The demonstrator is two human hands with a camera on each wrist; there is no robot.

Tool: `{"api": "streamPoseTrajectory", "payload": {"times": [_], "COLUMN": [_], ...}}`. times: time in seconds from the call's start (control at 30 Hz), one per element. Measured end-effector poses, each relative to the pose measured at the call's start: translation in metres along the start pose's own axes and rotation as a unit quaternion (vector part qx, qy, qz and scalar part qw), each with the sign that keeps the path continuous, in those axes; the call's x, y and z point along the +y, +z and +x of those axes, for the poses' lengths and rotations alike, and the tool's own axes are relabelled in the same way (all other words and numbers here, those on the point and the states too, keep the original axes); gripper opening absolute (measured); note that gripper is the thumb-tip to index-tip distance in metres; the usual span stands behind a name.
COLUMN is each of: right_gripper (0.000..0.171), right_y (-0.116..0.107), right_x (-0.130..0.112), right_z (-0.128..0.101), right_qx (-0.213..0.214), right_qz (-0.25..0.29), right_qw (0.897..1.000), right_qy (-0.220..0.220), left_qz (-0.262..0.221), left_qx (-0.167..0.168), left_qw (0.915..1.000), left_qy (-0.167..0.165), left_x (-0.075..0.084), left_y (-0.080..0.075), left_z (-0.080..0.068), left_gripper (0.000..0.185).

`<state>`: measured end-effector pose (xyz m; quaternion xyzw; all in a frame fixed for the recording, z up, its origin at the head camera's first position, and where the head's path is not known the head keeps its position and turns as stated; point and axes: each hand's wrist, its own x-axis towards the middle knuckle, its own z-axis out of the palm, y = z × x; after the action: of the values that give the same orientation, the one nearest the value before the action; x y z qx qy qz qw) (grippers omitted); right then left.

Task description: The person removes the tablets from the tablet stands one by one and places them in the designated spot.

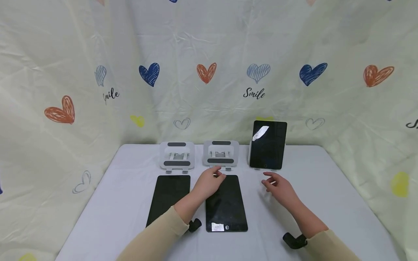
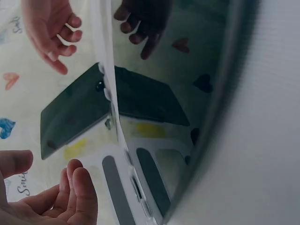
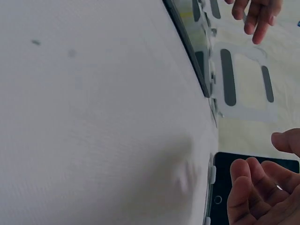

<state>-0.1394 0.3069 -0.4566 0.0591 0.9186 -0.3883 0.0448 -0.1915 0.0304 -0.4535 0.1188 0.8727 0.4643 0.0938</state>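
My left hand [image 1: 209, 182] hovers over the top end of the middle tablet [image 1: 226, 208], fingers loosely bent and holding nothing. Just beyond its fingertips is the middle white stand [image 1: 221, 153], with grey pads and small front hooks. In the left wrist view the thumb and fingers [image 2: 84, 192] are apart with a gap between them. My right hand [image 1: 278, 188] is in the air in front of the standing tablet [image 1: 268, 145], which leans upright on a stand at the right. Its fingers are loosely bent around nothing; in the right wrist view they overlap that tablet [image 3: 220, 187].
Another dark tablet [image 1: 169, 195] lies flat at the left, partly covered by my left sleeve. Behind it stands a second white stand [image 1: 177, 156]. The white-covered table [image 1: 326, 188] ends at a hanging cloth [image 1: 228, 43] printed with hearts. Black wrist cameras [image 1: 294, 240] hang below the wrists.
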Motion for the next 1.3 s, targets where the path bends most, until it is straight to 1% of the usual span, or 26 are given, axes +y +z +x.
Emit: {"api": "streamPoseTrajectory", "payload": {"times": [0.23, 0.43, 0.53, 0.67, 0.77, 0.83, 0.97, 1.07, 1.17, 1.3], "right_gripper": [0.056, 0.053, 0.054, 0.054, 0.054, 0.055, 0.056, 0.056, 0.056, 0.058], "right_y": [-0.019, -0.035, -0.041, -0.047, -0.051, -0.053, -0.058, -0.061, -0.063, -0.066], "right_x": [0.009, 0.017, 0.02, 0.022, 0.023, 0.023, 0.023, 0.021, 0.02, 0.023], "right_z": [0.013, 0.027, 0.035, 0.044, 0.052, 0.057, 0.07, 0.081, 0.089, 0.098], "right_qx": [0.033, 0.077, 0.097, 0.123, 0.138, 0.146, 0.167, 0.181, 0.192, 0.204], "right_qz": [0.015, 0.021, 0.029, 0.045, 0.055, 0.057, 0.06, 0.058, 0.053, 0.048], "right_qw": [0.999, 0.997, 0.995, 0.991, 0.989, 0.987, 0.984, 0.982, 0.98, 0.978], "right_qy": [-0.001, -0.006, 0.002, 0.013, 0.018, 0.02, 0.021, 0.015, 0.01, 0.014], "left_qz": [-0.016, -0.039, -0.059, -0.067, -0.067, -0.075, -0.096, -0.106, -0.101, -0.096], "left_qx": [0.01, 0.025, 0.036, 0.048, 0.057, 0.061, 0.058, 0.06, 0.071, 0.078], "left_qw": [0.9998, 0.9987, 0.9974, 0.9962, 0.9958, 0.9951, 0.9936, 0.9925, 0.9923, 0.9923], "left_qy": [0.006, 0.021, 0.022, 0.027, 0.024, 0.02, 0.01, 0.009, 0.01, 0.008], "left_x": [0.013, 0.028, 0.035, 0.043, 0.046, 0.048, 0.054, 0.059, 0.065, 0.073], "left_y": [0.018, 0.035, 0.045, 0.058, 0.067, 0.072, 0.083, 0.088, 0.091, 0.092], "left_z": [0.022, 0.041, 0.05, 0.063, 0.073, 0.079, 0.09, 0.099, 0.108, 0.119], "left_gripper": [0.05, 0.048, 0.048, 0.048, 0.048, 0.048, 0.049, 0.051, 0.053, 0.053]}}
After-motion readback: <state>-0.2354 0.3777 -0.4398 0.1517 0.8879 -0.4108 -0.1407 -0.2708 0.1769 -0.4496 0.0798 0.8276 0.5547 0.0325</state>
